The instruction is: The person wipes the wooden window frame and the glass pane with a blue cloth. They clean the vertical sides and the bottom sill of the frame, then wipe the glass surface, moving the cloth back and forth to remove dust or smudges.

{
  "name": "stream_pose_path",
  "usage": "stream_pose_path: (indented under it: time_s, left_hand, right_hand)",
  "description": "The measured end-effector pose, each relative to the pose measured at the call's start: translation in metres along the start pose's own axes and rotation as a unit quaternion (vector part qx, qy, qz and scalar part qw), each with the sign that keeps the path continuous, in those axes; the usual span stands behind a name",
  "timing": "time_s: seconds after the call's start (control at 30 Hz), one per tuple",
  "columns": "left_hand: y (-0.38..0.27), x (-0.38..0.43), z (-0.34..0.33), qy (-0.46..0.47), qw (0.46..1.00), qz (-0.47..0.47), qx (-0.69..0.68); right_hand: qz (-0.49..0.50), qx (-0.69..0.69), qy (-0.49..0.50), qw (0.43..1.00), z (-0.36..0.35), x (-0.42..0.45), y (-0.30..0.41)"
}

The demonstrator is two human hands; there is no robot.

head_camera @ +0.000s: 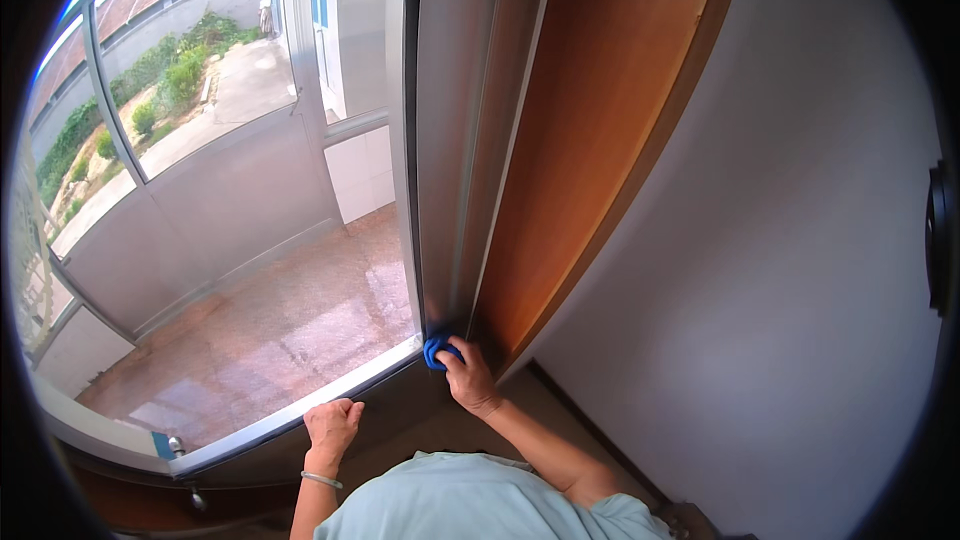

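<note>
My right hand (474,381) grips a bunched blue cloth (441,353). It holds the cloth at the corner where the glass panel's horizontal metal rail (315,408) meets the upright metal frame (457,127). An orange-brown wooden casing (600,105) rises just right of that corner. My left hand (332,424), with a pale bangle (322,479) on the wrist, is curled into a fist beside the rail's near edge. Nothing shows in its fingers. Whether it touches the rail is unclear.
A metal door handle (197,499) juts out at the lower left. On the right stands a pale wall (735,255) with a dark baseboard (592,427). Beyond the glass are a reddish, shiny floor (285,337), metal-framed panels (232,195) and a yard with shrubs (184,75).
</note>
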State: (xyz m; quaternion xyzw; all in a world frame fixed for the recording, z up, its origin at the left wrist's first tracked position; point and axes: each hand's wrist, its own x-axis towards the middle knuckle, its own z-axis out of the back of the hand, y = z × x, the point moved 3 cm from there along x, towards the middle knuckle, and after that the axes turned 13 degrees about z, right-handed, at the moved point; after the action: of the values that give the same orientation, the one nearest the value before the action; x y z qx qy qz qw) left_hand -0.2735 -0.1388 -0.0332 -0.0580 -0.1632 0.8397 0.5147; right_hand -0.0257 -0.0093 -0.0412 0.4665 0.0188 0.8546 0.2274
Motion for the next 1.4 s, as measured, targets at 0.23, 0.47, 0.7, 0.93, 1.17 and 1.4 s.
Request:
stream_pose_path:
  time_s: [0.23, 0.47, 0.7, 0.93, 1.17, 1.4]
  left_hand:
    - [0.007, 0.000, -0.006, -0.005, 1.000, -0.007, -0.016]
    - [0.002, 0.002, -0.004, -0.015, 1.000, 0.003, -0.015]
    - [0.004, -0.004, -0.005, -0.029, 0.999, 0.002, -0.039]
    - [0.006, -0.004, -0.008, -0.012, 0.999, 0.000, -0.040]
    - [0.017, -0.001, -0.021, -0.037, 0.999, -0.006, -0.034]
    - [0.025, -0.018, -0.020, 0.095, 0.994, 0.042, 0.048]
  right_hand:
    - [0.244, -0.227, -0.171, 0.927, 0.204, 0.198, 0.062]
    - [0.210, -0.679, 0.005, 0.704, 0.206, 0.309, 0.046]
    - [0.234, -0.635, 0.137, 0.723, 0.148, 0.212, 0.029]
    - [0.294, -0.578, 0.303, 0.699, 0.058, 0.043, -0.014]
    - [0.180, -0.165, 0.449, 0.860, 0.031, 0.005, -0.029]
    - [0.168, -0.281, -0.163, 0.931, 0.187, 0.119, 0.025]
